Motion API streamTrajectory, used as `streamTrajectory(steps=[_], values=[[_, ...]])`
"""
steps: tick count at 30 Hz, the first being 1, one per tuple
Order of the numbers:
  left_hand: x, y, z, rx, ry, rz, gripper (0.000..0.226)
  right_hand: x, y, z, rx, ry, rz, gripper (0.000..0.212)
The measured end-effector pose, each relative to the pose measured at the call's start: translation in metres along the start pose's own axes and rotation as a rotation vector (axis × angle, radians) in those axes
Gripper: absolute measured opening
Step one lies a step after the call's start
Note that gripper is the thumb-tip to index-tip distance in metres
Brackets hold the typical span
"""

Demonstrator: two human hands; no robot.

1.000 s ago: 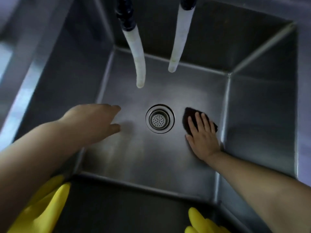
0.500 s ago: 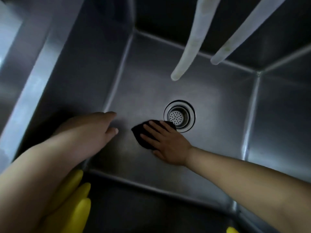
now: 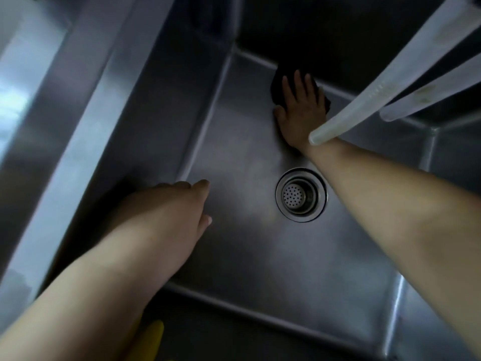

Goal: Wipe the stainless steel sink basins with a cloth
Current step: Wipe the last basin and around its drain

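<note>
Head view. My right hand [image 3: 299, 110] lies flat, fingers spread, pressing the dark cloth [image 3: 278, 82] onto the sink [image 3: 234, 142] floor where it meets the back wall, beyond the drain [image 3: 301, 195]. A flat palm spreads pressure over the whole cloth for the seam. My left hand [image 3: 166, 204] holds nothing, fingers loosely curled; probably bracing near the left wall, contact unclear. Two pale hoses [image 3: 364, 100] hang over my right wrist. Something yellow [image 3: 151, 337] sits under my left forearm.
</note>
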State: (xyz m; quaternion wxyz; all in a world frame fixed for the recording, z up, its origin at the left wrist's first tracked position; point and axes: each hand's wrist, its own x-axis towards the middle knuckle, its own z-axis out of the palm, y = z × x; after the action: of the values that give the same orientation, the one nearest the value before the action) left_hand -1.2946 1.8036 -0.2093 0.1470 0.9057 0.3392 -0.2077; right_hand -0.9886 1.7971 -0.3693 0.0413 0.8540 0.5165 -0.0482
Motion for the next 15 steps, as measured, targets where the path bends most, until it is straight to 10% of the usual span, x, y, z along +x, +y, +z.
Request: streamTrajectory(steps=[15], values=[[0.003, 0.000, -0.001, -0.027, -0.098, -0.090, 0.037, -0.226, -0.106, 0.018, 0.180, -0.108, -0.845, 0.056]])
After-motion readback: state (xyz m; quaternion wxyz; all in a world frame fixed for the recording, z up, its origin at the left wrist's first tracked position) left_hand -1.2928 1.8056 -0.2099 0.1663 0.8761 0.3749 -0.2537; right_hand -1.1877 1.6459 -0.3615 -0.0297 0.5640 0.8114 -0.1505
